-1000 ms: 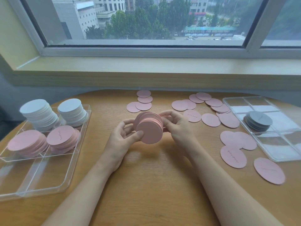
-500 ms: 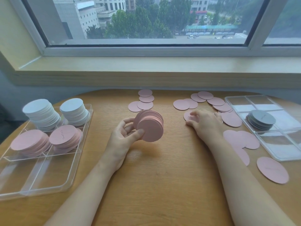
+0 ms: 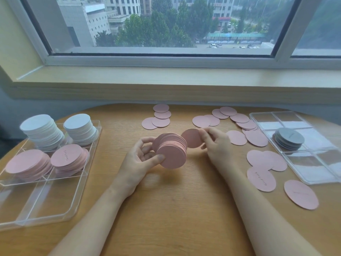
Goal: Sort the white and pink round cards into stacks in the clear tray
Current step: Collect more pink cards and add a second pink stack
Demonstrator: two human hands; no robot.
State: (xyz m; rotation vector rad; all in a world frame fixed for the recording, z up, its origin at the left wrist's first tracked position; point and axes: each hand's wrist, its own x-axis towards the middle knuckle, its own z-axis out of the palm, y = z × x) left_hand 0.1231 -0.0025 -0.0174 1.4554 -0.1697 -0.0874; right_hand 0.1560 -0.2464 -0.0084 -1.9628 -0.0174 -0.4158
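- bench [image 3: 166, 218]: many loose pink cards [image 3: 265, 159] still along far and right edges
- clear tray [image 3: 55, 209], left edge: two white, two pink stacks done
- my left hand [image 3: 140, 161] grasps pink stack [image 3: 170, 151]
- my right hand [image 3: 215, 145] pinches one pink card [image 3: 191, 138] beside it

The left clear tray [image 3: 86, 182] runs off the left edge, and handwriting on the pink cards [image 3: 261, 179] is illegible.

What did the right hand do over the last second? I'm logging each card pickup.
The right hand let go of the pink stack, reached right to the loose cards on the table, took one pink card and brought it back beside the stack. The left hand kept holding the stack; both trays' stacks stayed put.
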